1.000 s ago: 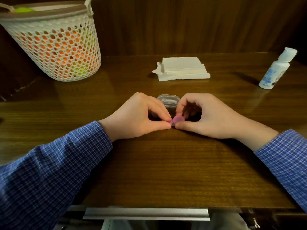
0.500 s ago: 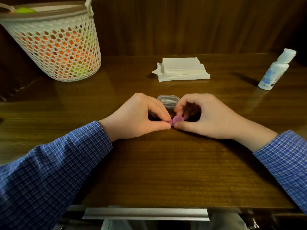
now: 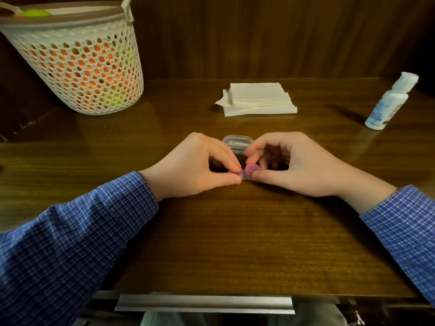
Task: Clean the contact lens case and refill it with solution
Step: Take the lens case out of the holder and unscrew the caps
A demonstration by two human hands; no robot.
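Near the middle of the desk (image 3: 235,243), the contact lens case (image 3: 244,172) lies with its long axis running left to right, square across the person's front, so each cap falls to the hand on its own side. The left hand (image 3: 195,165) pinches the left pink cap (image 3: 238,173) between thumb and forefinger; only a sliver of it shows. The right hand (image 3: 299,163) pinches the right pink cap (image 3: 252,168) the same way, and more of that cap's round top is in view. Both hands rest on the wood with fingers curled, equally close to the case. Just behind them, toward the far edge, sits a small clear box (image 3: 237,142). A stack of white tissues (image 3: 259,98) lies farther back, and the solution bottle (image 3: 389,102) stands well apart near the far right corner, closer to the right hand. The caps look ready to be unscrewed, so cleaning has probably not begun. A perforated basket (image 3: 77,64) stands at the far left corner.
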